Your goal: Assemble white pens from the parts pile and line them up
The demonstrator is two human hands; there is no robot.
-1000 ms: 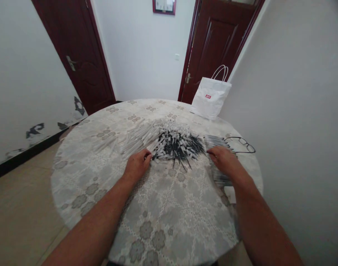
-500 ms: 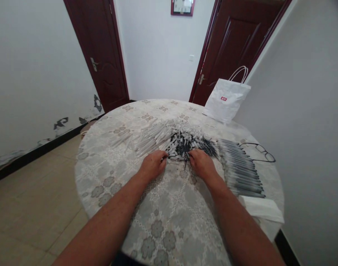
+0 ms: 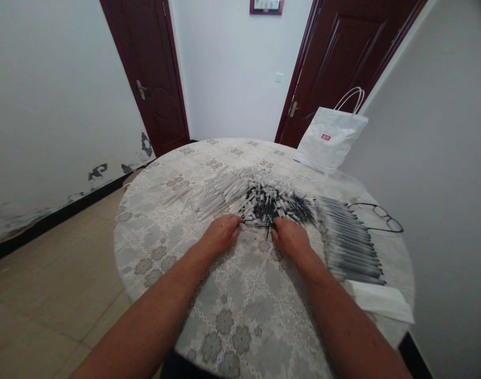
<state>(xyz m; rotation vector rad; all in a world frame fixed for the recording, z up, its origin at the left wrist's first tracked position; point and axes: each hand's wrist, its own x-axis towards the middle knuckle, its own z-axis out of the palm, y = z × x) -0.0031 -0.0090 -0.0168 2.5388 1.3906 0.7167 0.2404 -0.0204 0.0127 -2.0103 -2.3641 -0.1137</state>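
My left hand (image 3: pixel 224 232) is closed at the near edge of a loose pile of pen parts, its fingertips pinched on a thin pen part with a dark end. My right hand (image 3: pixel 291 237) is closed a little to the right, pinching a small dark pen part largely hidden by the fingers. Between and beyond the hands lie black pen parts (image 3: pixel 267 202), mixed with small white pieces. Whitish pen barrels (image 3: pixel 224 190) are heaped on the pile's left side. To the right, a row of clear pens with dark ends (image 3: pixel 353 242) lies side by side.
The round table wears a patterned cloth (image 3: pixel 224 284). A white paper bag (image 3: pixel 331 139) stands at the back right. Eyeglasses (image 3: pixel 380 213) rest beside the pen row, and a white packet (image 3: pixel 378 301) sits at the right edge. A wall (image 3: pixel 453 173) rises close on the right.
The view has shifted slightly, so the scene sits a little further right. Both hands stay at the pile's near edge, still pinched, with hardly any movement between them.
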